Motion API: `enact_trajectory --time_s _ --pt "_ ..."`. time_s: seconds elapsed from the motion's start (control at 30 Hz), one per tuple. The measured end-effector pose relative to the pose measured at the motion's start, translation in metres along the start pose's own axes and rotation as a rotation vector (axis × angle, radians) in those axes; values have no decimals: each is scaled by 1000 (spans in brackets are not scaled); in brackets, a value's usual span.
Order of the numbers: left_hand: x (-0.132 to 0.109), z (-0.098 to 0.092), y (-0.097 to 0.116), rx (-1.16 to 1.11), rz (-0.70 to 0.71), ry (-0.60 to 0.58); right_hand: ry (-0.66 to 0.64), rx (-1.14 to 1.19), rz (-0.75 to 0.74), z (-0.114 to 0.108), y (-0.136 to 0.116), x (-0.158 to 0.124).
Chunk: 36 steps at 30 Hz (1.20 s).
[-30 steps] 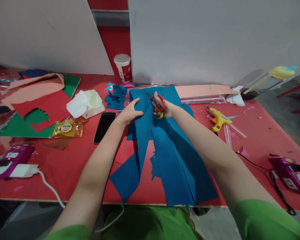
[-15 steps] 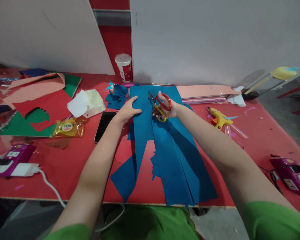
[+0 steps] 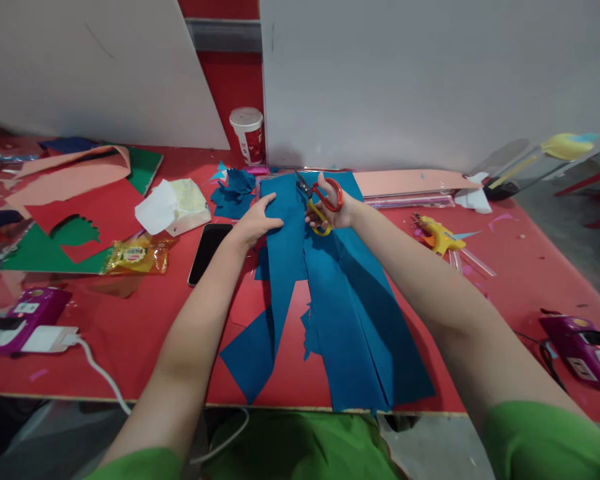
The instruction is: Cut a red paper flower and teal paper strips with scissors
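Panels (image 3: 405, 87), two, flat and white, seen by me upright behind all else. Table (image 3: 165, 340), one, long, red-topped, strewn with offcuts. Sheets of matte blue felt-like material (image 3: 350, 327), laid lengthwise over the table's middle, in front of the person; a narrower blue strip (image 3: 286, 247) ran along their left side, its near end folded leftward. Board (image 3: 35, 255), one, rectangular, green, far left, partly under cut red paper (image 3: 100, 200). Cup (image 3: 250, 137), one, red and white, lidded, upright near the back. Left hand (image 3: 257, 223): thumb and forefinger spread apart, lying on the strip's left edge. Right hand (image 3: 345, 210): clasped on the handles of metal-bladed scissors (image 3: 310, 191), one loop red, one yellow. Blades lay at the strip's far right edge; whether they bit, I could not tell.
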<state>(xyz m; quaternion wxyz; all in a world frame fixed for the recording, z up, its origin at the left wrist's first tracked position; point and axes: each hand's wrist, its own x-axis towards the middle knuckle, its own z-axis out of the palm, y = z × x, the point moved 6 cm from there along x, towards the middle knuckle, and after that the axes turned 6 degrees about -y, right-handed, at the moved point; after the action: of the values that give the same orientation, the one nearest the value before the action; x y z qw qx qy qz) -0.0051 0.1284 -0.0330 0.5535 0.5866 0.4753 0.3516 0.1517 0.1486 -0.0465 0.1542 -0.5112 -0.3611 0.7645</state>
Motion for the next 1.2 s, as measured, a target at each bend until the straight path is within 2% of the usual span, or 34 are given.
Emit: enact_trajectory --time_s 0.2,0.53,0.67,0.93,1.1,1.2 --pt "-1 4 0 -3 -10 -29 11 18 -11 -1 -6 17" --pt "0 3 -2 2 -22 -22 142 -115 -21 -1 -13 32" --pt "0 3 -3 -3 -21 -23 186 -141 -58 -1 -14 30" --pt "0 2 -1 4 -22 -16 320 -87 -247 -11 -24 18" --pt "-1 -1 -1 29 -34 -7 282 -11 -390 -18 -24 0" --pt "-1 -2 -1 37 -31 -1 213 -33 -396 -19 -17 -12"
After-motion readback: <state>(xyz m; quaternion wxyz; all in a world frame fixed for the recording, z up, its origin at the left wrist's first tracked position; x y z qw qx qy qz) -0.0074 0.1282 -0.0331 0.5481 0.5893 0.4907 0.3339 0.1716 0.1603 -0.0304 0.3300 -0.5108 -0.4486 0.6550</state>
